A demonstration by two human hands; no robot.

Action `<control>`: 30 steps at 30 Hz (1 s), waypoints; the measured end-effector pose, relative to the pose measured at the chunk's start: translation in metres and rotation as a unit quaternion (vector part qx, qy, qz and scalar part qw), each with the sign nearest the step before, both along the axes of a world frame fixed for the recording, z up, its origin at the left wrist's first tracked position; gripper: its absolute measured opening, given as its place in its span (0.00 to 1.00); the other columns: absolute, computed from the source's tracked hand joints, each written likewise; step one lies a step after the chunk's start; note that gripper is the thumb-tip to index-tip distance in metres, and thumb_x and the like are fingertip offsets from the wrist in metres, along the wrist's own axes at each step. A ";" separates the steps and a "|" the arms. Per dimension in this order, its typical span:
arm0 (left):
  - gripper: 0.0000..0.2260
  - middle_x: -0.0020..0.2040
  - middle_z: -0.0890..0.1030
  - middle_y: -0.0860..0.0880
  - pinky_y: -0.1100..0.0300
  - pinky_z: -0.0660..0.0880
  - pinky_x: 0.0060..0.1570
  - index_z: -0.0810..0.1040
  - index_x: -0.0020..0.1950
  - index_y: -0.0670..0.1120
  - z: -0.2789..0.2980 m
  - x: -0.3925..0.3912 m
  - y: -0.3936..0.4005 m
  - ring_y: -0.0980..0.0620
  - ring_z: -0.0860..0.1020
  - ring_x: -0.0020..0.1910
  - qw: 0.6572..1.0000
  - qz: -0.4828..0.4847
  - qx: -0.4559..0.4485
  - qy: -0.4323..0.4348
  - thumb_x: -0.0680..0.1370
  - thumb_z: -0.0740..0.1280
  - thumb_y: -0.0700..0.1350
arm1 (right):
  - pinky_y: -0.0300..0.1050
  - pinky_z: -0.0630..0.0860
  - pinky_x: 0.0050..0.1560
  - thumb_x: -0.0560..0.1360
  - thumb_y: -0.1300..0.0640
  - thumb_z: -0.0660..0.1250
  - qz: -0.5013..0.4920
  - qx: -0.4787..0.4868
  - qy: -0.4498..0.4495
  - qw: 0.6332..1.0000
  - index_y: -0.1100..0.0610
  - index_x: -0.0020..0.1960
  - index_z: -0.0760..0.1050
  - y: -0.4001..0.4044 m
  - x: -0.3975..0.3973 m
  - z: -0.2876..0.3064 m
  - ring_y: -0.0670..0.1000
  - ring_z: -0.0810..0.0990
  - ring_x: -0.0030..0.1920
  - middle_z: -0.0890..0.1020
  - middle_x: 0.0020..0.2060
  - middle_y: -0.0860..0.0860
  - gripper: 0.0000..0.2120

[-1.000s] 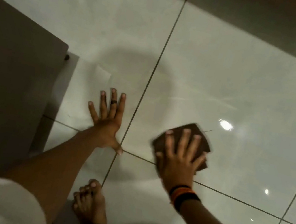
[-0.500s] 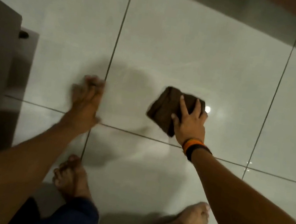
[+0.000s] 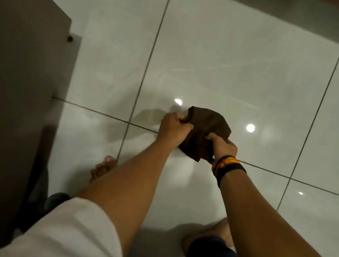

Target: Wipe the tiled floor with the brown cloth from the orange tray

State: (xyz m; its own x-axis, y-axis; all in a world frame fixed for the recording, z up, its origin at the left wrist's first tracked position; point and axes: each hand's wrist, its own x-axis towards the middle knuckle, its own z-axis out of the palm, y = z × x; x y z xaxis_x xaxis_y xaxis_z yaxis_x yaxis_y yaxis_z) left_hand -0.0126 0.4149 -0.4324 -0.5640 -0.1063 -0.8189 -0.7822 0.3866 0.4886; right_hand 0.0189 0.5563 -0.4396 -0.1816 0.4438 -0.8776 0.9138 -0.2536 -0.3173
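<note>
Brown cloth [image 3: 205, 131]: I hold it bunched above the glossy tiled floor [image 3: 229, 60], left hand [image 3: 174, 127] clenched on its left edge, right hand [image 3: 224, 146] gripping its lower right, near a grout crossing.

Glossy, smooth floor tiles [image 3: 230, 56]; matt, soft brown cloth [image 3: 205, 129].
</note>
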 end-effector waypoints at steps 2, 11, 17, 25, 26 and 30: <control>0.12 0.49 0.81 0.52 0.63 0.75 0.40 0.80 0.60 0.46 0.045 0.004 -0.025 0.52 0.80 0.49 0.999 0.049 0.020 0.012 0.77 0.70 0.46 | 0.43 0.83 0.33 0.71 0.63 0.73 0.019 -0.033 0.035 0.999 0.55 0.46 0.80 -0.012 -0.004 0.047 0.51 0.84 0.35 0.85 0.40 0.54 0.06; 0.09 0.57 0.82 0.45 0.48 0.81 0.58 0.77 0.58 0.47 0.313 0.007 -0.163 0.44 0.82 0.57 0.954 0.271 -0.040 0.121 0.79 0.69 0.43 | 0.46 0.84 0.46 0.77 0.52 0.73 0.226 -0.124 0.168 0.951 0.51 0.54 0.81 -0.154 -0.061 0.329 0.51 0.87 0.46 0.87 0.48 0.51 0.08; 0.11 0.51 0.82 0.44 0.51 0.78 0.55 0.78 0.59 0.41 0.413 0.014 -0.255 0.44 0.81 0.51 0.864 0.437 -0.094 0.231 0.77 0.70 0.36 | 0.51 0.82 0.52 0.80 0.60 0.66 0.417 -0.105 0.245 0.869 0.57 0.58 0.80 -0.275 -0.103 0.432 0.57 0.84 0.51 0.85 0.48 0.54 0.09; 0.15 0.58 0.81 0.37 0.54 0.74 0.59 0.77 0.62 0.34 0.364 0.029 -0.383 0.38 0.80 0.59 0.795 0.555 -0.143 0.201 0.76 0.71 0.32 | 0.49 0.83 0.50 0.77 0.66 0.71 0.533 -0.095 0.248 0.803 0.53 0.53 0.81 -0.447 -0.133 0.389 0.55 0.83 0.46 0.83 0.46 0.54 0.09; 0.16 0.60 0.81 0.37 0.53 0.75 0.62 0.77 0.64 0.34 0.353 0.031 -0.394 0.38 0.80 0.62 0.803 0.548 -0.139 0.190 0.76 0.71 0.33 | 0.45 0.81 0.43 0.77 0.68 0.69 0.536 -0.098 0.246 0.802 0.55 0.54 0.81 -0.459 -0.135 0.378 0.54 0.81 0.42 0.82 0.44 0.55 0.10; 0.24 0.71 0.76 0.38 0.48 0.72 0.71 0.71 0.75 0.38 0.348 0.043 -0.398 0.38 0.75 0.71 0.875 0.419 -0.177 0.167 0.79 0.68 0.38 | 0.47 0.80 0.50 0.79 0.68 0.67 0.522 -0.079 0.231 0.817 0.62 0.60 0.80 -0.461 -0.122 0.382 0.54 0.80 0.45 0.83 0.48 0.59 0.11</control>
State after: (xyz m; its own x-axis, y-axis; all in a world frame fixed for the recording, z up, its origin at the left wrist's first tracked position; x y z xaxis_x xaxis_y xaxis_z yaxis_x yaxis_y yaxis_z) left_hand 0.0302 0.0173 -0.0840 -0.3683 -0.8106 -0.4553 -0.6989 -0.0816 0.7105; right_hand -0.1033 0.0949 -0.0579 -0.7173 -0.2776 -0.6391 0.4494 0.5167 -0.7288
